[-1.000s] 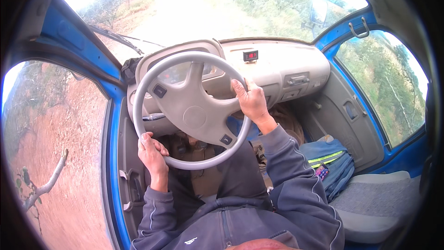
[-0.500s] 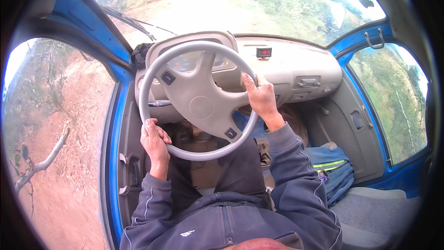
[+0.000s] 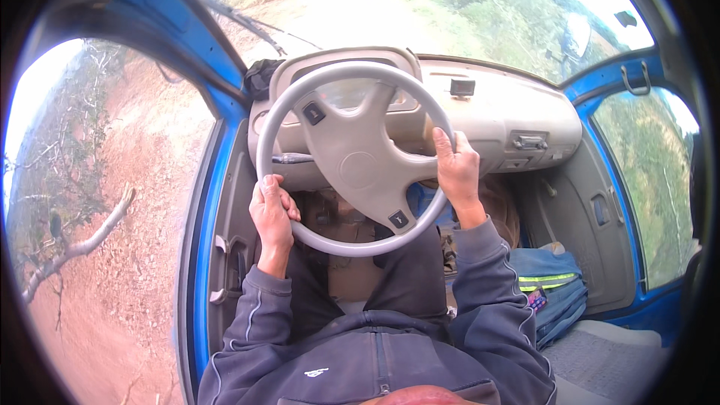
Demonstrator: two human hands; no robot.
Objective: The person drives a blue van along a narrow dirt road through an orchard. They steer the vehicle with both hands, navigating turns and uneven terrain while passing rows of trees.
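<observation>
Both hands are on a grey steering wheel. At its lower-left rim, my left hand is closed round the wheel, the thumb lying on top and the fingers curled inward. My right hand grips the right rim, just by the end of a spoke, with the thumb pointing up. Two dark horn buttons sit on the spokes; the upper one is left of the hub. A stalk shows behind the wheel, near my left hand. The instrument panel is partly hidden by the rim.
A beige dashboard carries a small dark display and an air vent. A blue cloth item with a yellow stripe lies by the passenger seat. Beyond the left window are reddish ground and a bare branch; a bright track lies ahead.
The wheel has turned slightly clockwise, both hands moving with it. My view has shifted, so the cab appears farther right. The display's red digits no longer show.
</observation>
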